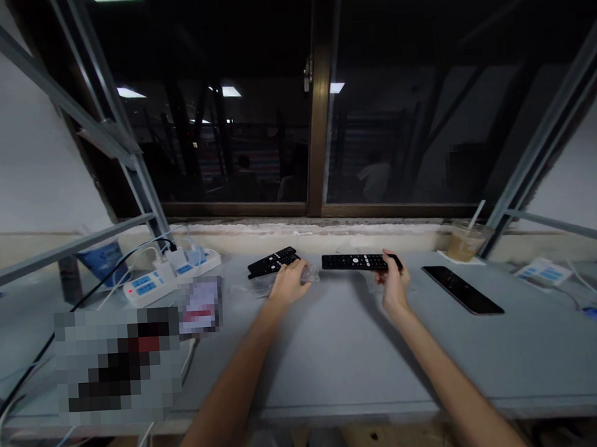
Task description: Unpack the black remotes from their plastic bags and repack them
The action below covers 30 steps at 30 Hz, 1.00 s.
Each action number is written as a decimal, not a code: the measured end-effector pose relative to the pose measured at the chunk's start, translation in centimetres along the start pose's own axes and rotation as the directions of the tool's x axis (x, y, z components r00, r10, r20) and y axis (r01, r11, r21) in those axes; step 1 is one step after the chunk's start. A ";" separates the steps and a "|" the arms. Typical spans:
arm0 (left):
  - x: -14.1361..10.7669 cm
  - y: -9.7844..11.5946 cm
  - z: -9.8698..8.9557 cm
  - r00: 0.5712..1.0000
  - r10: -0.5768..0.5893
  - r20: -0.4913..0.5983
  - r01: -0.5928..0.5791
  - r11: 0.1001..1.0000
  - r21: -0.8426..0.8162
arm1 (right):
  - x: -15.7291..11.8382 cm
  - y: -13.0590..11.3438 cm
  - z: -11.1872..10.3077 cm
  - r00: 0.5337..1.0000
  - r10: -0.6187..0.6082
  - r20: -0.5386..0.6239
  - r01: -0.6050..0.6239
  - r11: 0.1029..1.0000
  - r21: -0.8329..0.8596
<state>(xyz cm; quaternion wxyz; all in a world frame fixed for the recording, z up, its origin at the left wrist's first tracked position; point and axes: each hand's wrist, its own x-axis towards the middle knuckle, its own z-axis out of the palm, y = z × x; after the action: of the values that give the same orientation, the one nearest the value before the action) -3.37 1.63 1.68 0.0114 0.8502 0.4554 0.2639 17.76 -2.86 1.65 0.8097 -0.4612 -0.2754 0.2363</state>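
Observation:
My right hand (396, 286) grips one end of a black remote control (355, 261), its buttons facing up, held just over the grey table. Some clear plastic shows beneath that hand. Two more black remote controls (270, 261) lie partly overlapping at the back of the table, left of centre. Over their right end rests my left hand (289, 282), fingers curled, with a crumpled clear plastic bag (310, 274) between thumb and fingers. Part of the lower remote is hidden under the fingers.
On the left are a white power strip (149, 288) with chargers and cables, a phone (201, 305) and a blue container (103, 260). To the right lie a dark phone (462, 289) and an iced drink cup (464, 243) with a straw. Metal frame posts and a window stand behind.

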 end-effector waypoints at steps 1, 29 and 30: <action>0.0 0.1 -0.1 1.000 0.011 -0.001 -0.011 1.000 0.001 | 0.0 0.0 0.0 1.000 0.013 0.002 -0.013 1.000 0.006; -0.9 2.0 0.0 0.984 0.169 0.056 -0.165 0.984 -0.064 | -1.2 0.9 0.1 0.814 0.092 0.574 0.130 0.933 -0.335; -0.8 2.1 0.0 0.982 0.181 0.060 -0.177 0.982 -0.067 | -1.3 1.1 0.2 0.783 0.139 0.606 0.112 0.927 -0.359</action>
<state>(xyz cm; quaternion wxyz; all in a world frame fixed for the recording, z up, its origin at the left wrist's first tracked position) -2.11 -0.24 1.84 0.0287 0.8951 0.3683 0.2496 16.54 -3.08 0.45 0.5680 -0.5055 -0.5631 0.3236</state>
